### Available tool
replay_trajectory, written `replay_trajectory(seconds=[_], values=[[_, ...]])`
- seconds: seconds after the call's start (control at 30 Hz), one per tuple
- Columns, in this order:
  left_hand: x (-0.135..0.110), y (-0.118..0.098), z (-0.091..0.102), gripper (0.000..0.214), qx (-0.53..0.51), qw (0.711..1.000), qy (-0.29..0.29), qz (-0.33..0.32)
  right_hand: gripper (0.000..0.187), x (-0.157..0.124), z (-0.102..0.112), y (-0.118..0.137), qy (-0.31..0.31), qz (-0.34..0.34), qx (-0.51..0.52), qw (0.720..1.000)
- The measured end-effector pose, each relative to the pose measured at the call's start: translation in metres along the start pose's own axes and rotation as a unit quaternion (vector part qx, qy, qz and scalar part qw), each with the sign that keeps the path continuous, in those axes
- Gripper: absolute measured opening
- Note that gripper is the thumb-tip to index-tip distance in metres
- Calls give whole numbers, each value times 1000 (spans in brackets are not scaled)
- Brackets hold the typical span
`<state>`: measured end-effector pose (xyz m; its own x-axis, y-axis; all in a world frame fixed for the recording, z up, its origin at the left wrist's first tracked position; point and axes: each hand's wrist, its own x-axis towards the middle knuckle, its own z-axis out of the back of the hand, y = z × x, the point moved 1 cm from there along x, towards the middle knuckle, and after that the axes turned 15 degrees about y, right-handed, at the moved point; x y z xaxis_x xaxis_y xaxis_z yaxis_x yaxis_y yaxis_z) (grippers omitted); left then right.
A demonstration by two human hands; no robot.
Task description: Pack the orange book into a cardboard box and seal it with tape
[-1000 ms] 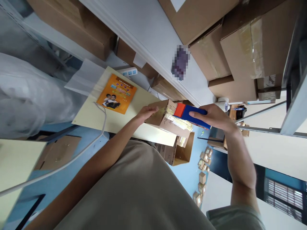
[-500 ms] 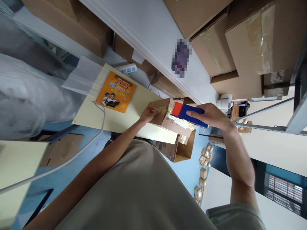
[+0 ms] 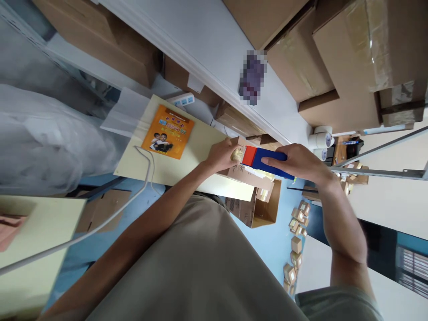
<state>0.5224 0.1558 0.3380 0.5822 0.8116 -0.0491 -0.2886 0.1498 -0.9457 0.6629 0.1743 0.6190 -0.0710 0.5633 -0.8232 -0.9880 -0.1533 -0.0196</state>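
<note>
My right hand (image 3: 296,162) grips a flat blue object with a red end (image 3: 270,161), thumb on its upper face; I cannot tell whether it is a book or a box. It is held over a cardboard box (image 3: 256,177) with handwriting and yellowish tape on it. At the box's other end my left hand (image 3: 222,155) is closed, its fingers curled around the taped part close to the red end. Part of the box is hidden behind that hand and the blue object. The box rests on a pale yellow table (image 3: 197,171).
An orange book (image 3: 169,132) and a white cable (image 3: 149,167) lie on the table. A power strip (image 3: 182,100) is behind. Large cartons (image 3: 301,67) and tape rolls (image 3: 321,138) sit on a white shelf. An open carton (image 3: 272,209) and several small boxes (image 3: 296,245) stand on the floor.
My left hand has moved right along the box, from its near side to the taped end beside the red part. My right hand keeps its grip. The view has shifted slightly.
</note>
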Motion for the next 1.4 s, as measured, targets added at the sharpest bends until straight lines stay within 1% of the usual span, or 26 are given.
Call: replay_trajectory(seconds=[0.1, 0.2, 0.33, 0.43, 0.53, 0.63, 0.7, 0.77, 0.87, 0.97, 1.03, 1.13, 1.2, 1.23, 1.3, 1.4], values=[[-5, 4, -2, 63, 28, 999, 18, 10, 70, 0, -6, -21, 9, -21, 7, 1000], [-12, 9, -1, 68, 16, 999, 33, 10, 71, 6, -18, -52, 37, -31, 26, 998], [-17, 8, 2, 69, 0, 999, 42, 0, 75, 31, -42, -94, 64, -12, 44, 997], [-21, 3, -2, 67, -11, 1000, 27, 9, 75, 55, -63, -118, 81, 11, 62, 995], [-27, -4, -15, 67, -65, 997, -23, 30, 72, 75, -82, -131, 80, 25, 79, 993], [-32, -12, -33, 69, -146, 983, -86, 71, 67, 86, -98, -137, 60, 30, 81, 994], [-32, -19, -45, 65, -184, 969, -130, 103, 64, 88, -106, -140, 48, 41, 77, 995], [-29, -28, -56, 55, -196, 954, -182, 136, 62, 89, -112, -145, 39, 60, 74, 995], [-19, -37, -69, 46, -143, 935, -254, 203, 62, 91, -122, -150, 20, 81, 71, 994], [-9, -41, -79, 40, -68, 919, -301, 245, 62, 94, -130, -150, -13, 85, 74, 994], [-6, -40, -84, 38, -44, 914, -312, 254, 60, 95, -134, -149, -29, 85, 83, 992], [-6, -39, -87, 40, -15, 907, -314, 280, 58, 90, -135, -154, -20, 106, 108, 988], [-11, -39, -82, 38, 13, 895, -325, 305, 61, 79, -136, -171, -3, 140, 133, 981], [-16, -39, -78, 37, 30, 886, -336, 317, 63, 72, -138, -186, 5, 155, 148, 977], [-27, -40, -66, 32, 65, 868, -357, 340, 66, 53, -143, -225, 21, 168, 179, 969], [-43, -41, -52, 29, 107, 849, -368, 364, 67, 29, -158, -292, 42, 147, 211, 965]])
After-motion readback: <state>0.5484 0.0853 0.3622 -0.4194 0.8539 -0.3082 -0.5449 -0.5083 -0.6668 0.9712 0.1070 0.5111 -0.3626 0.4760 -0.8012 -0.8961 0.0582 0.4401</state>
